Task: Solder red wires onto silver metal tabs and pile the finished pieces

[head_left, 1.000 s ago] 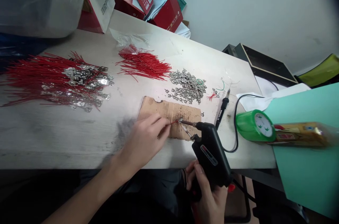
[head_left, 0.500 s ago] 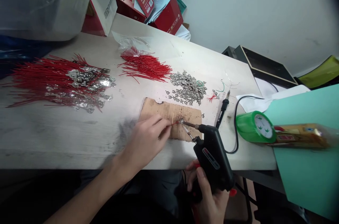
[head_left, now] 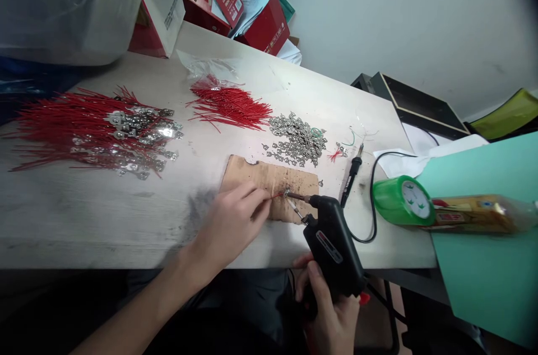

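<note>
My left hand (head_left: pixel 227 226) pinches a thin red wire (head_left: pixel 275 196) between its fingers, and the wire's end meets a small metal tab (head_left: pixel 286 192) on a scorched piece of cardboard (head_left: pixel 269 181). My right hand (head_left: pixel 328 310) grips a black soldering gun (head_left: pixel 334 248) low at the table's front edge. The gun's tip reaches that same tab, right beside the wire end. The join itself is too small to make out. Further up the table lie a heap of red wires with metal tabs attached (head_left: pixel 96 134), a bundle of loose red wires (head_left: pixel 229 108) and a pile of bare metal tabs (head_left: pixel 296 139).
A black soldering iron (head_left: pixel 352 173) with a curving cord lies right of the cardboard. Beyond it stand a green tape roll (head_left: pixel 403 201), a gold packet (head_left: pixel 474 214) and a mint-green board (head_left: pixel 483 271). Bags and red boxes (head_left: pixel 267 24) crowd the table's far corner.
The view has shifted very slightly, and the soldering gun sits a little further left. Both hands keep the same hold, with the wire and gun tip still at the tab.
</note>
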{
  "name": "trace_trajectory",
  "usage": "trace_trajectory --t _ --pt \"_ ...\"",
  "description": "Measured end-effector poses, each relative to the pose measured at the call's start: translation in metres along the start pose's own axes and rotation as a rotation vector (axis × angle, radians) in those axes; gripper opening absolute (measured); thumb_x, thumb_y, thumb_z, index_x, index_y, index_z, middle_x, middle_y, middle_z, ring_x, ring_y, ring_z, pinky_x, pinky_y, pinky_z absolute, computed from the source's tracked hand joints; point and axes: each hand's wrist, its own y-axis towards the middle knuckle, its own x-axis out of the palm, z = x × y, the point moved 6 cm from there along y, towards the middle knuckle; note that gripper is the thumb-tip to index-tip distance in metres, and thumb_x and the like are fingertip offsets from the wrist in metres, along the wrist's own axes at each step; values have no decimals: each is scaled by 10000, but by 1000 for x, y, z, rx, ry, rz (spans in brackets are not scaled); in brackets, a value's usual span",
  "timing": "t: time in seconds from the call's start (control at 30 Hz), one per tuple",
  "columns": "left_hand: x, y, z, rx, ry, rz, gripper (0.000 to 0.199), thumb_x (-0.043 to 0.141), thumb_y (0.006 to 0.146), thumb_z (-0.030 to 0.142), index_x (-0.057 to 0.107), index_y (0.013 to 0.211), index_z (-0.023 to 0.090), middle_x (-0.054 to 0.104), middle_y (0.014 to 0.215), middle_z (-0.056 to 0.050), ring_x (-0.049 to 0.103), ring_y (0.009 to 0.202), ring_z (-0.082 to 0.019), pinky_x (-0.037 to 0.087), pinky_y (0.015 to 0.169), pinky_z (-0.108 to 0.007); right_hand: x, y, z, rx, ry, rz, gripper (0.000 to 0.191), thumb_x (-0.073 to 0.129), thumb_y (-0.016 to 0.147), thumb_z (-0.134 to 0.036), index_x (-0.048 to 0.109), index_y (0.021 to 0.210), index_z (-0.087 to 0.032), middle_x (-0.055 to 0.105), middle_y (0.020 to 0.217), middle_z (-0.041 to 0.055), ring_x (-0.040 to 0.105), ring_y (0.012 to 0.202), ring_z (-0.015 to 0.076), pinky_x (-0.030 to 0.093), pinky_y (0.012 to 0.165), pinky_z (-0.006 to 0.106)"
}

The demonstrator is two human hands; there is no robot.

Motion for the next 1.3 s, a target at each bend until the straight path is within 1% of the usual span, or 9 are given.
trace_trajectory --t 0.17,0.37,0.57,0.67,0.8,1.0,1.17,1.3 --pt "0 0 0 6 -1 4 119 603 962 129 706 964 189 698 900 -2 688 800 -156 542 745 -301 -1 0 4 46 26 10 348 662 950 -467 694 814 -149 566 541 11 543 541 147 420 612 293" --pt "-1 1 1 0 7 -4 119 598 961 130 700 942 188 698 886 -12 682 788 -149 542 737 -285 0 2 4 17 11 -39 339 646 962 -446 697 801 -151 572 531 16 552 527 150 423 589 288" --pt "0 1 0 -4 5 -14 131 594 964 133 716 949 181 702 896 -18 694 801 -159 551 758 -299 3 -3 -4 76 131 51 313 696 924 -466 705 877 -156 576 599 0 516 531 128 408 613 295" --pt "-1 1 -1 -4 9 -10 128 595 965 137 716 948 176 701 896 -17 694 795 -161 549 749 -300 5 -4 -3 60 122 25 311 665 949 -455 702 894 -151 560 579 -2 490 520 124 387 596 294" --pt "-1 0 0 -6 0 -13 128 595 969 141 714 935 175 700 890 -18 691 796 -155 547 756 -292 2 -3 0 -18 97 29 278 637 971 -428 694 940 -157 574 580 -4 524 504 129 383 558 278" --pt "0 0 -1 -15 -8 -17 140 589 977 149 724 965 185 712 907 -23 690 803 -148 554 773 -285 6 -7 -5 51 97 63 310 671 943 -464 692 925 -156 569 573 -11 462 500 110 377 582 285" --pt "-1 1 0 -10 -5 -8 133 592 971 141 717 952 184 709 897 -19 685 795 -144 548 769 -284 8 -7 -10 48 126 64 297 672 943 -455 698 916 -161 550 569 -19 458 505 114 399 615 300" --pt "-1 1 0 -6 1 -11 127 589 958 127 694 919 185 693 883 -7 667 775 -141 527 734 -282 8 -8 -6 24 134 67 286 660 952 -445 700 912 -165 551 566 -21 461 498 116 410 619 302"
